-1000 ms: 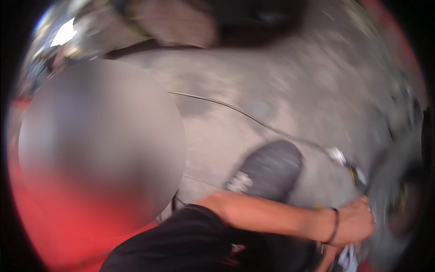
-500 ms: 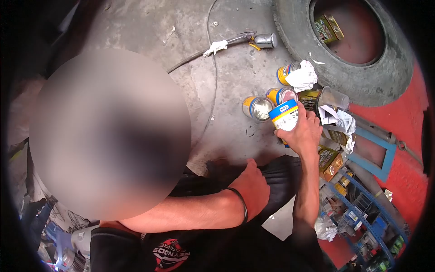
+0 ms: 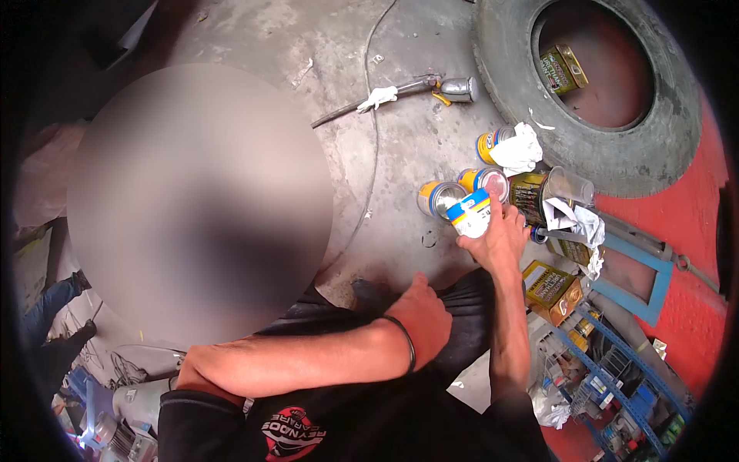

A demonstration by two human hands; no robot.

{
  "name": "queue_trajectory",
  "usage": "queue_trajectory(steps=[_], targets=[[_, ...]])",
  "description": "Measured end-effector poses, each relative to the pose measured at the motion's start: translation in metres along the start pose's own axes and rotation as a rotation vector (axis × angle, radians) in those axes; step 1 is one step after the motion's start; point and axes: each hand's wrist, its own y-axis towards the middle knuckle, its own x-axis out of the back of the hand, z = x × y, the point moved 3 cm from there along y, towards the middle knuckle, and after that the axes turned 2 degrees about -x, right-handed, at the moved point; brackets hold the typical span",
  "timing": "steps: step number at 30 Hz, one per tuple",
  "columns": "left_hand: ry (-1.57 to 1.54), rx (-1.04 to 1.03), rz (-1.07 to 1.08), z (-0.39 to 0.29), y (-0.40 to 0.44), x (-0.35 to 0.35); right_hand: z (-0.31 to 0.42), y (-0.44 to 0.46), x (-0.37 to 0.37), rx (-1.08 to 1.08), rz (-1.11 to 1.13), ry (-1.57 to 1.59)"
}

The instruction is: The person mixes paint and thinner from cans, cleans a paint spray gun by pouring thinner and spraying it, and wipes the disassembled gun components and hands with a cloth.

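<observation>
My right hand (image 3: 499, 237) grips a paint can (image 3: 473, 219) with a blue, yellow and white label. It tilts the can over an open can (image 3: 443, 199) on the floor and partly hides its mouth. Right beside stands another yellow-and-blue can (image 3: 483, 182) with a pinkish top. My left hand (image 3: 428, 316), below a black wristband, rests over my dark-trousered leg; most of its fingers are hidden, and nothing shows in it.
A large tire (image 3: 593, 100) lies at the upper right with a thinner tin (image 3: 563, 69) inside. Crumpled white paper (image 3: 519, 150), a clear plastic cup (image 3: 568, 187) and a gold tin (image 3: 553, 291) are near the cans. A spray gun (image 3: 459, 90) lies on the floor. A blurred disc covers the left.
My right hand has moved the paint can left, closer over the open can, and tipped it further. The whole view has shifted slightly. My left hand stays over my leg.
</observation>
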Motion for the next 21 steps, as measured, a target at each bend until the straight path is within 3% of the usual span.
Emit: queue_trajectory(steps=[5, 9, 15, 21], targets=[[-0.262, 0.27, 0.074, 0.068, 0.032, -0.021, -0.031, -0.002, -0.011, -0.072, -0.034, 0.263], [-0.523, 0.649, -0.244, 0.14, 0.093, -0.078, -0.043, -0.014, -0.028, -0.112, -0.152, 0.434], [-0.673, 0.723, -0.694, 0.184, 0.171, -0.129, -0.057, -0.037, -0.043, -0.332, -0.323, 0.972], [-0.604, 0.612, -0.815, 0.179, 0.205, -0.139, -0.074, -0.062, -0.044, -0.364, -0.402, 1.12]])
